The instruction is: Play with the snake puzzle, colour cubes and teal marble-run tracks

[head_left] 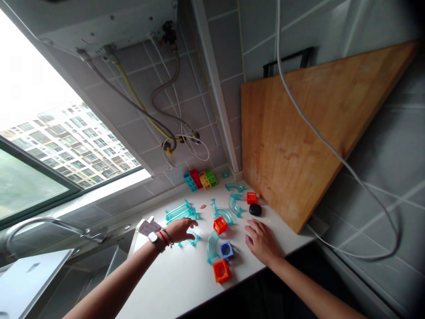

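My left hand [182,230] is stretched out over a curved translucent teal track piece [194,239], fingers apart; whether it touches the piece I cannot tell. Behind it lie straight teal track pieces [181,211]. On the right, my right hand [263,243] rests on the counter with fingers extended and nothing in them. Between the hands stand an orange cube block [220,225], a blue block [227,250] and a larger orange block [221,271], beside a curved track piece [212,248]. Just beyond my right hand sit a black rounded object [255,209] and another orange block [251,198].
Blue, red, yellow and green blocks [205,180] stand in a row near the wall. More curved track [235,206] lies at the counter's back. A wooden board [292,141] leans on the right, with a white cable [312,126] across it. A sink faucet [49,220] is at left.
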Tool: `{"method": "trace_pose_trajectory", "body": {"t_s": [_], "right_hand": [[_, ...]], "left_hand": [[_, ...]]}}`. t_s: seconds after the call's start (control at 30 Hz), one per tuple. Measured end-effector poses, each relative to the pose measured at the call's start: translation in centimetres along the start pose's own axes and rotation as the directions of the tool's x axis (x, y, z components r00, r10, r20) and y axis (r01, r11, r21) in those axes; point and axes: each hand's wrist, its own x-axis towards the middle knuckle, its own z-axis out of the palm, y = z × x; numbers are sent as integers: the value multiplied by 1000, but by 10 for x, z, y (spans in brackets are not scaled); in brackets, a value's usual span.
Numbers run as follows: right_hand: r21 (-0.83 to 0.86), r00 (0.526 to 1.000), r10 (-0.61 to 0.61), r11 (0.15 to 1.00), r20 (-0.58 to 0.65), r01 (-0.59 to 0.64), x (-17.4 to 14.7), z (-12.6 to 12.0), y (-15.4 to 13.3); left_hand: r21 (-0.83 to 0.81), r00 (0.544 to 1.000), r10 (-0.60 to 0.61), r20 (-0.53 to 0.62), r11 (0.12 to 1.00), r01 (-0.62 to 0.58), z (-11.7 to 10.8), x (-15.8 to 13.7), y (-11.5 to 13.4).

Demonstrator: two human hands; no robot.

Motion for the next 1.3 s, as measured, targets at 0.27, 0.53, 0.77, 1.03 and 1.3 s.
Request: {"method": "trace_pose_trajectory", "body": {"t_s": [0.27,0.53,0.77,1.03,1.3], "right_hand": [[11,1000,12,1000,-7,-12,2,-4,-3],[1,1000,24,1000,-8,-24,3,-2,-1],[4,1000,12,1000,4,-12,4,-7,-3],[-39,1000,2,999,26,-1,4,-6,-1],[-63,999,-21,998,36,23,4,-7,1]], "left_hand": [[-333,987,-153,-40,934,131,3,71,43],[-671,965,-258,44,708,219,19,93,58],[-883,927,-366,-88,459,97,30,70,54],[-974,871,-439,-220,152,-170,49,45,58],[-908,722,-606,-334,0,-420,52,21,66]]}}
